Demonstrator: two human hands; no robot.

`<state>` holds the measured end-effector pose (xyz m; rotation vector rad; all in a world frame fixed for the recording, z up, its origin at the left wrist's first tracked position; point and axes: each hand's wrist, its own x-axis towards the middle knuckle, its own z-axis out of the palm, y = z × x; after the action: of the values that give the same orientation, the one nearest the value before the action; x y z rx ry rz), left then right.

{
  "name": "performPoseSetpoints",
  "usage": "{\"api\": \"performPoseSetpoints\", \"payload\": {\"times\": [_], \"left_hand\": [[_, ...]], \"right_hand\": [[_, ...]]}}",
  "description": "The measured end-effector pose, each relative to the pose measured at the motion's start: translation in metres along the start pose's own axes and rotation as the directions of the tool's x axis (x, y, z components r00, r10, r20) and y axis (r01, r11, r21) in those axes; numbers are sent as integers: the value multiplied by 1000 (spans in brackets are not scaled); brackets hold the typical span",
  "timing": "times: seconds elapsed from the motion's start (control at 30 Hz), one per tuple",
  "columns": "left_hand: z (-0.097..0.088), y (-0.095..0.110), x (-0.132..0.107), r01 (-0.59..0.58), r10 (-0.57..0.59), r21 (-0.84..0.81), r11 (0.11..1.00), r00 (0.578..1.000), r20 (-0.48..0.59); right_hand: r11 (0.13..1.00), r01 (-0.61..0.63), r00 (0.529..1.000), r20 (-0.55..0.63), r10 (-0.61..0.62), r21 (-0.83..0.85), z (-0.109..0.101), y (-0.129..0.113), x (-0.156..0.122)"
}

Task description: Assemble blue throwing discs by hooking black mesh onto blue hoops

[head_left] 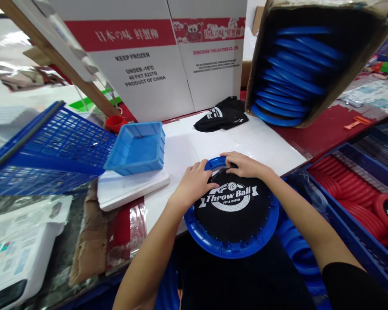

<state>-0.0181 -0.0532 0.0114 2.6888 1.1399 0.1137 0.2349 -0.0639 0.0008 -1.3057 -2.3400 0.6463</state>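
Note:
A blue plastic ring (229,247) with a black mesh cloth (233,215) printed "Throw Ball" lies at the near edge of the white table (261,137). My left hand (194,183) presses on the cloth at the ring's far left, fingers curled onto the rim. On the far rim my right hand (244,165) has its fingers bent and pinching the cloth edge against the ring. Both hands touch the same disc.
A tilted cardboard box (313,116) of blue rings stands at the back right. A loose black cloth (221,114) lies behind the disc. A blue tray (137,148) and a blue basket (51,146) are at left. Red discs (358,202) fill a crate at right.

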Motion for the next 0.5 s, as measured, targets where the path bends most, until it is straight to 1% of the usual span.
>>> {"api": "performPoseSetpoints", "payload": {"times": [0.1, 0.17, 0.2, 0.27, 0.37, 0.43, 0.5], "left_hand": [[-3, -12, 4, -46, 45, -204, 978, 999, -6], [-8, -19, 6, -52, 42, -338, 940, 998, -37], [-10, -22, 7, -37, 21, -386, 922, 999, -46], [-14, -25, 10, 19, -44, -446, 895, 998, -46], [-15, -26, 12, 111, -141, -505, 856, 990, -20], [-14, -28, 13, 137, -174, -543, 828, 985, -18], [-13, -30, 14, 142, -191, -571, 808, 981, -26]], "right_hand": [[993, -52, 998, -13, 54, 107, -2, 2, 1], [990, -42, 999, -8, 43, 138, -5, 3, 2], [989, -30, 1000, 1, 30, 148, -7, 4, 4], [987, -14, 1000, 23, 10, 159, -11, 5, 8], [990, -28, 999, 24, 25, 142, -17, 7, 17], [994, -44, 999, 4, 43, 104, -17, 8, 23], [993, -60, 998, -25, 63, 100, -15, 9, 26]]}}
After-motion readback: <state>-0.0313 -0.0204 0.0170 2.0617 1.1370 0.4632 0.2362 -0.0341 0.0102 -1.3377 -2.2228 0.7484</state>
